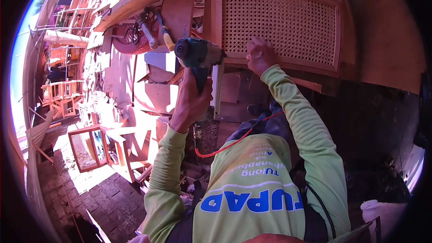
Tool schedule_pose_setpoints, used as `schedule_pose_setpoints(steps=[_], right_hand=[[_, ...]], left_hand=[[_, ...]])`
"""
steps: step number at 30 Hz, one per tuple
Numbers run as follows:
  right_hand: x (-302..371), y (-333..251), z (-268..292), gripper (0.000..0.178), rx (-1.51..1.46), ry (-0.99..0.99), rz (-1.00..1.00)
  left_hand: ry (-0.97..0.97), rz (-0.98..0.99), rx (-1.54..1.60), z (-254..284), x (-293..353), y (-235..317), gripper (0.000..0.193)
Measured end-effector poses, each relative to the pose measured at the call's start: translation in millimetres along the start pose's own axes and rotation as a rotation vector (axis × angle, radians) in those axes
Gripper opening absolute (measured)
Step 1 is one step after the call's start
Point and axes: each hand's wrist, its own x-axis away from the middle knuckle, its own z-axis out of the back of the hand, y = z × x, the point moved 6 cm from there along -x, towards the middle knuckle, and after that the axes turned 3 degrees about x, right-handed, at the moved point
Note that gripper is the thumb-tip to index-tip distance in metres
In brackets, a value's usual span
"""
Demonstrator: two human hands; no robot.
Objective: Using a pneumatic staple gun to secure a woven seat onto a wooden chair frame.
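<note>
Because its housing looks bulky and hard, the teal pneumatic nailer (198, 51) is probably weighty toward its head, and is best held by its dark grip, around which the left hand (191, 103) is wrapped. Its nose is pointed toward the right-hand side, at or just beside the near left corner of a cane-webbed panel (279, 22). That panel should be stiff along its wooden frame (310, 65) but fragile across the webbing, so it is better held by the rails. It is placed beyond the right hand (262, 58), which overlaps the near rail, fingers curled, apart from the left; whether wood is pinched cannot be told. Nearer than both hands, a red air hose (237, 143) is looped; beyond the left, a red mesh basket (130, 47) is seen.
</note>
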Motion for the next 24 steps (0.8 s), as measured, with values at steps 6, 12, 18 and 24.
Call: schedule_pose_setpoints(steps=[6,12,18,24], right_hand=[[0.7,0.8,-2.0,0.016,0.022,-0.008,-0.016],[2.3,2.4,-5.7,0.017,-0.029,0.004,-0.009],[2.4,6.5,-6.9,0.016,-0.035,0.064,0.008],[0.8,9.4,-11.5,0.016,-0.042,0.052,0.008]], left_hand=[[-0.044,-0.057,-0.064,-3.6,-11.3,4.9,0.062],[-0.095,-0.075,-0.225,-1.8,-20.2,10.3,0.064],[-0.143,-0.082,-0.303,-6.2,-29.9,31.4,0.055],[-0.107,-0.204,-0.239,-4.9,-23.6,35.9,0.047]])
